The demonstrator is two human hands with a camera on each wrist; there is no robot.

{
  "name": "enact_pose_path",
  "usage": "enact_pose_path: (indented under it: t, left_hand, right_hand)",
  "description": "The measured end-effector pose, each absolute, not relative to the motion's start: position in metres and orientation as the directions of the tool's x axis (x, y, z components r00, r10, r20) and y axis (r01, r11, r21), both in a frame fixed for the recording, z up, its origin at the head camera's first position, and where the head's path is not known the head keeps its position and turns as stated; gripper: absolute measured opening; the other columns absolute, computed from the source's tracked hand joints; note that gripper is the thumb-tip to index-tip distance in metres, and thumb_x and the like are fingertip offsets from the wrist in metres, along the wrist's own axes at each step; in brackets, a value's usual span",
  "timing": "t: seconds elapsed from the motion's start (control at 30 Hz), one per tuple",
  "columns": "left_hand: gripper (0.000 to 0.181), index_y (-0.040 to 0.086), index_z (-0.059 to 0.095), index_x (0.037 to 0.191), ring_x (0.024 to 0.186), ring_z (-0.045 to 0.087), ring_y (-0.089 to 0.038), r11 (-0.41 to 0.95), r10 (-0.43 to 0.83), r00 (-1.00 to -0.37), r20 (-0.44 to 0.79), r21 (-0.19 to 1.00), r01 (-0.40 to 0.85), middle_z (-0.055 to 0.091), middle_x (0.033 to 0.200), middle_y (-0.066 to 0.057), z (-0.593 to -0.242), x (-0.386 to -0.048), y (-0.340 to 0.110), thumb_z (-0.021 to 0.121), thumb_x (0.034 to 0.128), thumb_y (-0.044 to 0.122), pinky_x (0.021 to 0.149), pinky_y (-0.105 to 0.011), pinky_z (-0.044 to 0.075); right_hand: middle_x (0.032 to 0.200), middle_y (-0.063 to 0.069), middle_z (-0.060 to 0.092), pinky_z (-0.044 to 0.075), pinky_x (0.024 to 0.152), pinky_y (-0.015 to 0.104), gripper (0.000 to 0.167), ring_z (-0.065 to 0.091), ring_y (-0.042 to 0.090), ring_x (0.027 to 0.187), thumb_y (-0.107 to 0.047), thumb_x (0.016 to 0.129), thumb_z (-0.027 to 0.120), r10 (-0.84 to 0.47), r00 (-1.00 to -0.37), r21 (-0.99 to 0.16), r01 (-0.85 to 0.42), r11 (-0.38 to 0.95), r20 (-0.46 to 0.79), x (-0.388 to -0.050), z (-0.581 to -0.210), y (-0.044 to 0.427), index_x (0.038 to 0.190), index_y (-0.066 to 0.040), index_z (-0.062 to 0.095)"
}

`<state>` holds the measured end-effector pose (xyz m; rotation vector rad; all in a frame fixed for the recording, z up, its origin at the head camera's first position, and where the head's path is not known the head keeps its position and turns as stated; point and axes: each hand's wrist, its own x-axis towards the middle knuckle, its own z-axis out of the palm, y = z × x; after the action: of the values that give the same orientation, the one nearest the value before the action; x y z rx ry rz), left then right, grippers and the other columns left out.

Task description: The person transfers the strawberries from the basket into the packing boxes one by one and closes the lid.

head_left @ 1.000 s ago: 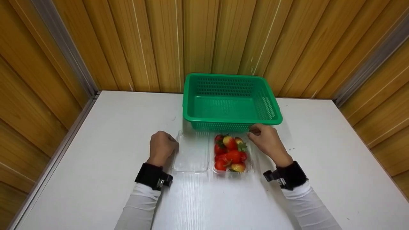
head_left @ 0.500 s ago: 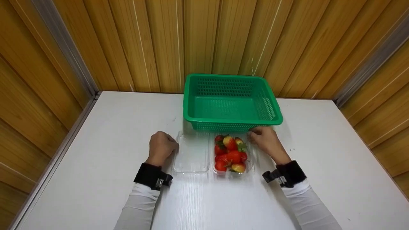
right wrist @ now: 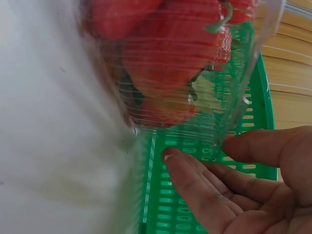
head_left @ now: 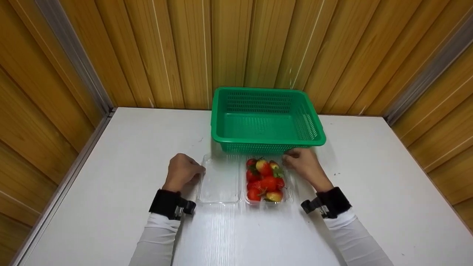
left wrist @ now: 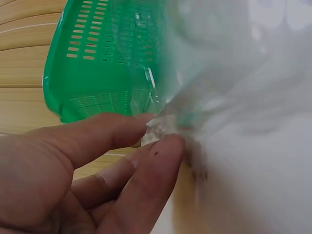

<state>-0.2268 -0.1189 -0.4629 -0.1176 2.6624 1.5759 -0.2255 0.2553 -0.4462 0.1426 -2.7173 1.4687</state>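
A clear plastic clamshell box lies unfolded on the white table. Its right half, the tray point(head_left: 289, 195), holds several red and yellowish strawberries point(head_left: 268, 182) with green leaves. To the left lies the flat lid point(head_left: 220, 181) with nothing in it. My left hand point(head_left: 182, 170) pinches the lid's left edge between thumb and fingers, as the left wrist view point(left wrist: 122, 165) also shows. At the tray's back right corner, my right hand point(head_left: 305, 166) holds the rim, its thumb point(right wrist: 243, 146) at the edge and its fingers lower along the wall.
Directly behind the box stands a green perforated basket point(head_left: 268, 141) with nothing in it. Its front rim is close to my right fingers. Wood-patterned panels point(head_left: 229, 48) close off the back and sides of the white table point(head_left: 111, 177).
My right thumb and fingers have closed together at the tray's corner. My left hand and the lid edge have shifted slightly left. The strawberries stay in the tray.
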Motion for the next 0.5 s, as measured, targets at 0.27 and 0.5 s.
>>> enact_pose_path:
  t: [0.27, 0.5]
  left_hand:
    - [0.011, -0.004, 0.079, 0.076, 0.051, 0.064, -0.019, 0.452, -0.028, -0.995, -0.1, 0.886, -0.102, 0.069, 0.061, -0.01, -0.454, -0.225, -0.126, 0.082, 0.0803, 0.005, 0.05, -0.029, 0.048]
    - [0.012, -0.005, 0.08, 0.08, 0.055, 0.066, -0.018, 0.42, -0.001, -0.991, -0.135, 0.899, -0.123, 0.071, 0.065, -0.01, -0.444, -0.223, -0.134, 0.084, 0.0824, 0.006, 0.057, -0.03, 0.052]
  right_hand:
    - [0.092, 0.02, 0.073, 0.058, 0.07, 0.025, 0.018, 0.069, 0.017, 0.078, 0.006, 0.096, 0.062, -0.077, -0.996, -0.87, -0.078, 0.487, 0.046, -0.225, -0.446, 0.254, 0.107, 0.019, 0.069]
    - [0.097, 0.024, 0.073, 0.062, 0.077, 0.034, 0.02, 0.074, 0.027, 0.085, 0.007, 0.097, 0.062, -0.078, -0.997, -0.88, -0.032, 0.474, -0.006, -0.223, -0.443, 0.252, 0.111, 0.019, 0.068]
